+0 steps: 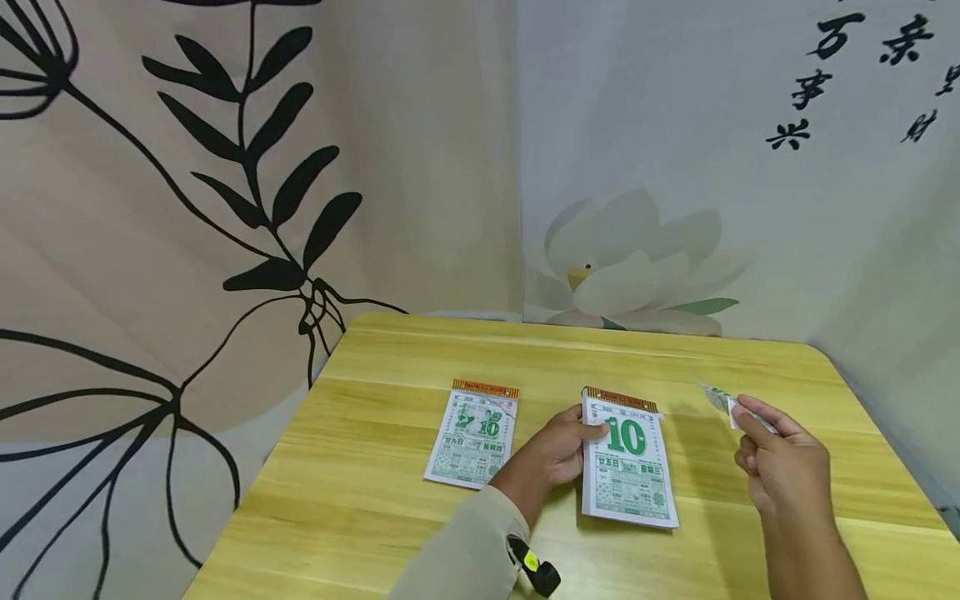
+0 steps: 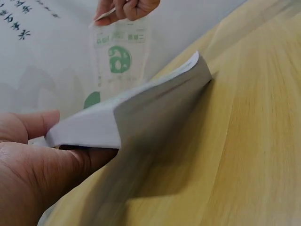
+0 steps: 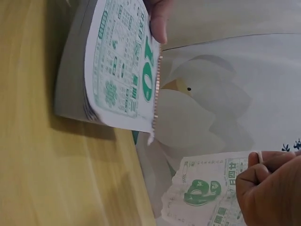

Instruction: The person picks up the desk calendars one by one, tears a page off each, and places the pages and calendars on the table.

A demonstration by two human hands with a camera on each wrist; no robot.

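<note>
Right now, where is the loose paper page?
In the head view, the loose page is pinched by the right hand, right of the thick calendar.

The work surface is a tabletop (image 1: pixel 360 500) in yellow wood grain, with rounded rear corners and streaks running mainly crosswise. Two printed wall coverings stand behind it and meet at a vertical joint (image 1: pixel 521 167).

Left covering (image 1: pixel 420 125): beige above, paler at the lower section; faint vertical folds near the joint. It carries a black leafy stem print (image 1: pixel 251 171) and a black motif of radiating curved lines (image 1: pixel 176 400).

Right covering (image 1: pixel 637 100): pale grey-white. A muted lotus print (image 1: pixel 645 283) with a yellow centre and green leaf sits just above the tabletop's rear edge. Black Chinese characters (image 1: pixel 811 87) occupy the upper right.

Lighting is diffuse; soft-edged shadows fall across the tabletop.
</note>
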